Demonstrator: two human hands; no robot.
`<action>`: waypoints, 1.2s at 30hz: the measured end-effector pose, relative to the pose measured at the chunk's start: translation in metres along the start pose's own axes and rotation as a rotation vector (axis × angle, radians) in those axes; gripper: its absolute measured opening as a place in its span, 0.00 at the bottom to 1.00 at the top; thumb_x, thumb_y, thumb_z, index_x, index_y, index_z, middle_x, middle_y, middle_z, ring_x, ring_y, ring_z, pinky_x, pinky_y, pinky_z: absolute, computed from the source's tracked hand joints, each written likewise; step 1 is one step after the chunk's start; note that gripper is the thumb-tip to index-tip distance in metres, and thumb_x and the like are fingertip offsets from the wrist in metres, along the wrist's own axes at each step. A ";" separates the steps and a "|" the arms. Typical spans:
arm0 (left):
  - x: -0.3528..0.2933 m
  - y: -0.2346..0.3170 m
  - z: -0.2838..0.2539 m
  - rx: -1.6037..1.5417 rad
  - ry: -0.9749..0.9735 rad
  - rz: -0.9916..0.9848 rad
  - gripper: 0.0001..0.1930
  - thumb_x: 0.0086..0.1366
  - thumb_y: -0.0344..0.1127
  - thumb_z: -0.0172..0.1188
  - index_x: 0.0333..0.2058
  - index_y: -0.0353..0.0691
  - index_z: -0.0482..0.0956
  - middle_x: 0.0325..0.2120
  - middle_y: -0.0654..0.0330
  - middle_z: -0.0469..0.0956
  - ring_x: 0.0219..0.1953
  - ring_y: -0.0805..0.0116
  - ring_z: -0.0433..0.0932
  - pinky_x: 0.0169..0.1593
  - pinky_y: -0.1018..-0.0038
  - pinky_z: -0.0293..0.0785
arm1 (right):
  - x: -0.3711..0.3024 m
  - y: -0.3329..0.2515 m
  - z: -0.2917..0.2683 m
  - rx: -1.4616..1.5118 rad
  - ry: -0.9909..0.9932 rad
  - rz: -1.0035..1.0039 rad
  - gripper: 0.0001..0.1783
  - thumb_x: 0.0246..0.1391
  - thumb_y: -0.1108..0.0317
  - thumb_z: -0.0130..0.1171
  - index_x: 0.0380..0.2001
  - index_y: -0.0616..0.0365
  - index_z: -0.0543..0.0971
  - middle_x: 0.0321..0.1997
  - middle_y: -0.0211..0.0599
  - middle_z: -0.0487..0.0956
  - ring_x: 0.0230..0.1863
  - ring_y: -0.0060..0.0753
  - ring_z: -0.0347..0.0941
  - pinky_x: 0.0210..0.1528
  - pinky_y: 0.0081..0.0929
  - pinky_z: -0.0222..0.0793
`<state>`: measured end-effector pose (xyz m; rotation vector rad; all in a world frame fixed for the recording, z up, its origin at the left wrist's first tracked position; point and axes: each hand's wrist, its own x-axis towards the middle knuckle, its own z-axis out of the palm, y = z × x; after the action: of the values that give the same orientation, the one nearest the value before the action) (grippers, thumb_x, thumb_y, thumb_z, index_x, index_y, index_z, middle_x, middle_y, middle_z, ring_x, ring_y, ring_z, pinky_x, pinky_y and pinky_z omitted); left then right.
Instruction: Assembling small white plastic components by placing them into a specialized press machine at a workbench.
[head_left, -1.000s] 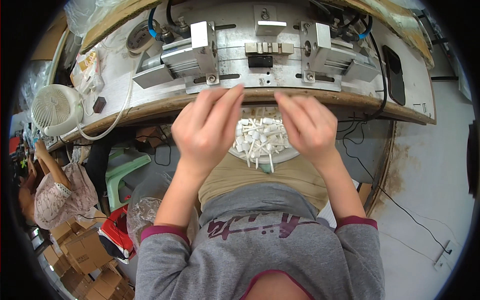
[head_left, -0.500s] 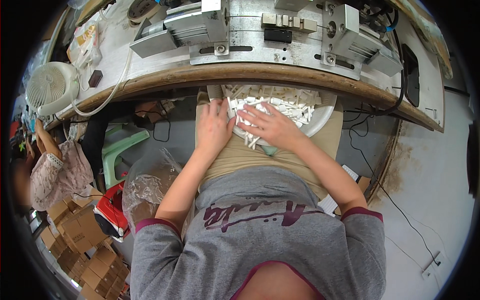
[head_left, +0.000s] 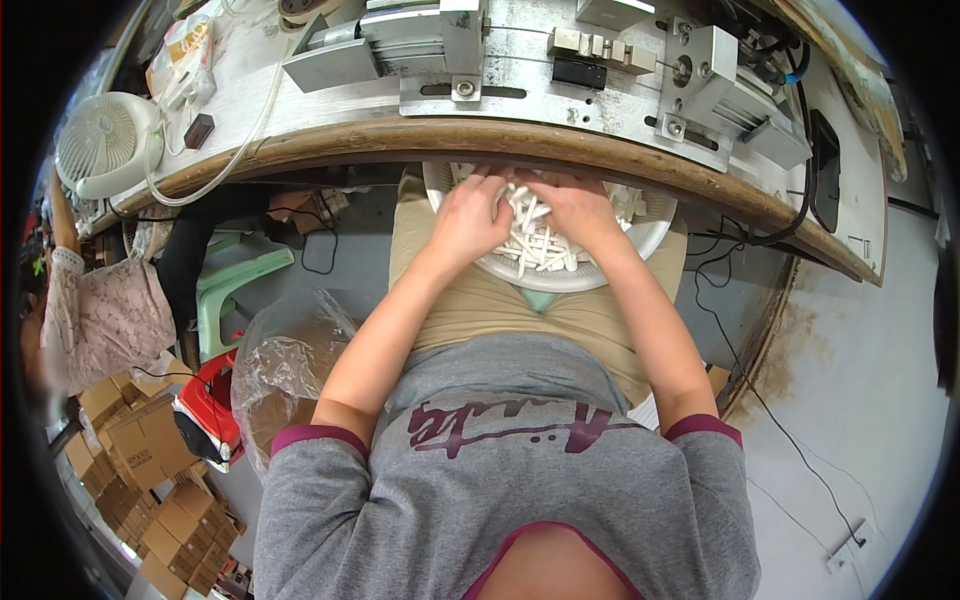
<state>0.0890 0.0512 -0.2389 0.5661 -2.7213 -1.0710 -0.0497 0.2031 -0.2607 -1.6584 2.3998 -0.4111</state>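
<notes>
From my distant seat I see the left grip and the right grip both down in a pale round basin, bent-fingered and turned toward each other. The fingertips are partly lost among the pieces and close to the wooden edge, so I can't make out how far open either grip is, or whether either has hold of anything.

Small white pieces, many of them rod-shaped, lie heaped between my two grips and on the near side of them, with more to the right of the right grip. The basin rests over the tan trousers, its far side running under the tabletop.

Beyond both grips, up on that tabletop, I have a slotted metal block with a black block just in front of it. Well to the left of my left grip stands a white fan; past the right grip lies a dark phone
</notes>
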 end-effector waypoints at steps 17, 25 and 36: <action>-0.019 -0.065 -0.006 0.087 0.049 -0.407 0.28 0.62 0.38 0.64 0.56 0.23 0.72 0.42 0.33 0.81 0.45 0.35 0.81 0.49 0.52 0.79 | -0.035 -0.052 -0.068 -0.071 -0.101 0.257 0.30 0.51 0.67 0.69 0.58 0.58 0.77 0.59 0.49 0.77 0.64 0.50 0.71 0.68 0.44 0.63; -0.032 -0.059 -0.010 0.222 0.121 -0.251 0.39 0.60 0.43 0.69 0.66 0.33 0.65 0.59 0.41 0.68 0.57 0.40 0.69 0.60 0.52 0.66 | -0.088 -0.148 -0.226 0.606 0.767 -0.094 0.13 0.41 0.80 0.75 0.33 0.57 0.84 0.31 0.35 0.82 0.30 0.31 0.77 0.31 0.27 0.71; -0.059 -0.010 -0.020 0.136 0.302 0.016 0.43 0.60 0.32 0.68 0.72 0.44 0.59 0.69 0.39 0.54 0.70 0.38 0.55 0.70 0.48 0.52 | -0.059 -0.206 -0.306 1.325 1.517 -1.182 0.14 0.60 0.80 0.58 0.47 0.58 0.82 0.32 0.26 0.75 0.24 0.16 0.69 0.25 0.17 0.63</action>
<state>0.1515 0.0558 -0.2322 0.6657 -2.5385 -0.7317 0.0566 0.2246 0.0971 -1.7007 0.1581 -3.1484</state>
